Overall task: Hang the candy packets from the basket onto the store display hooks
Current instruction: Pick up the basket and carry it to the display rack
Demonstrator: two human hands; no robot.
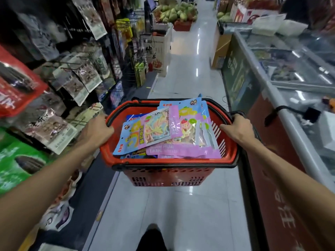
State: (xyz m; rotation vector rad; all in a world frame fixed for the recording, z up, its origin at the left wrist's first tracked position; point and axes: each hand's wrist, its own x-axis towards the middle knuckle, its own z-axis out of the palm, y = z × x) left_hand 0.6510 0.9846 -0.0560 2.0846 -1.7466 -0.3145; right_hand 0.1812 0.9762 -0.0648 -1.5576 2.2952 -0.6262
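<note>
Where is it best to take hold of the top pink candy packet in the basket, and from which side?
Probably by its far, upper edge, coming from above. The top pink candy packet lies flat on the pile in the red basket, so only its edges can be pinched. Both the left hand and the right hand grip the basket rim; one must let go first.

Single head-worn view, forward and down (wide-angle), close above the basket [168,163].

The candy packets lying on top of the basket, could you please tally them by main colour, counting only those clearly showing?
Pink candy packets: 2
Blue candy packets: 2
Total: 4 clearly showing on top of the red basket; edges of more packets lie underneath, too hidden to count. The left hand and right hand grip the basket's sides.
</note>
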